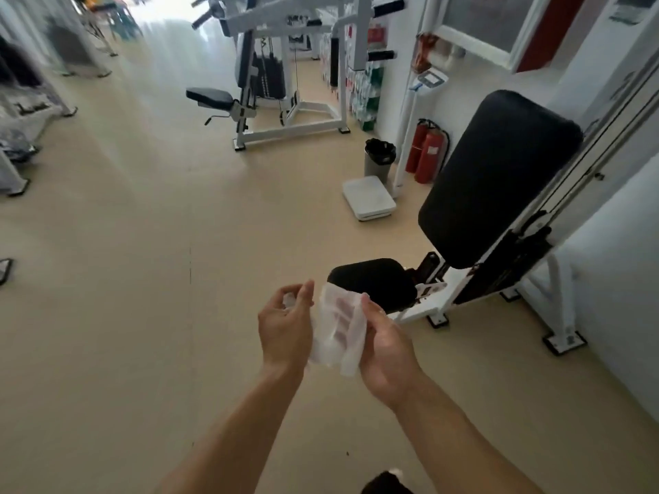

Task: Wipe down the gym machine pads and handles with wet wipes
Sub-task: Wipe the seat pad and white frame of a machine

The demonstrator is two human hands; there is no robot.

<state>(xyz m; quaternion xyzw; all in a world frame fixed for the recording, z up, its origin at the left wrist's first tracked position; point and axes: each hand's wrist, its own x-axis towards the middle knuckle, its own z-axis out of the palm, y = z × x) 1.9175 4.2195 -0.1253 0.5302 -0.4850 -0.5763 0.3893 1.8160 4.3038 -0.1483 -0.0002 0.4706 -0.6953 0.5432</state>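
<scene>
Forearms, two, bare, reach up from the bottom edge over a beige floor [142, 279]. Gym machine [499, 244], right of centre: white frame, large black back pad [499, 176] tilted upright, smaller black seat pad [374, 279] low in front of it, just beyond the hands. Second machine [285, 83], white frame with dark seat, well apart at the far end of the room. Fire extinguishers [428, 151], two, red, stand against the right wall; grey waste bin [379, 158] with a black liner just beside them; white floor scale [369, 197] lies flat near the bin. Right hand [385, 351], palm turned inward, fingers behind a wet wipe [338, 329] and thumb over its right edge, gripping it. Left hand [285, 326], fingers curled, fingertips pinching what appears to be the wipe's left corner; motion blur leaves the exact contact hard to tell. Wet wipe: white, thin, translucent, partly unfolded, held in the air between the two hands, in front of the seat pad and touching neither pad. Dark object at the bottom edge, unidentifiable.
</scene>
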